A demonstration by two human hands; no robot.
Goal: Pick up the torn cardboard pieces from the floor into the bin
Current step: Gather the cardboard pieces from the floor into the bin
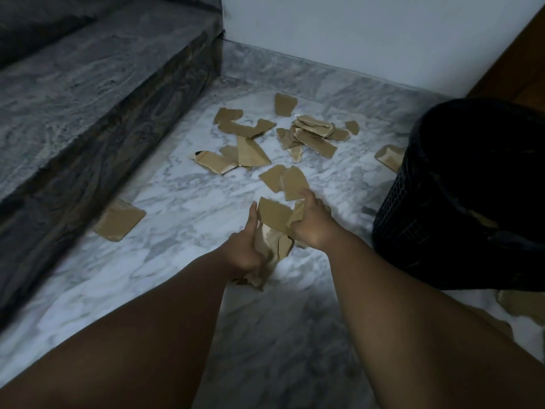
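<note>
Both my hands hold a bundle of torn cardboard, low over the marble floor.
My left hand [244,249] clasps the bundle [274,216] from the left, thumb raised; my right hand [312,224] grips its right edge. Beyond them loose pieces [253,152] lie scattered on the floor [191,202], one lone piece [119,219] by the grey step [88,84], another piece [389,156] just beside the black mesh bin [460,202] on my right.

One view only, worn on the head, wide-angle. It faces forward and steeply down at the floor [182,219], close range, both forearms filling the lower frame. Step [88,84] at left, wall [354,31] at top, bin [472,202] at right.
</note>
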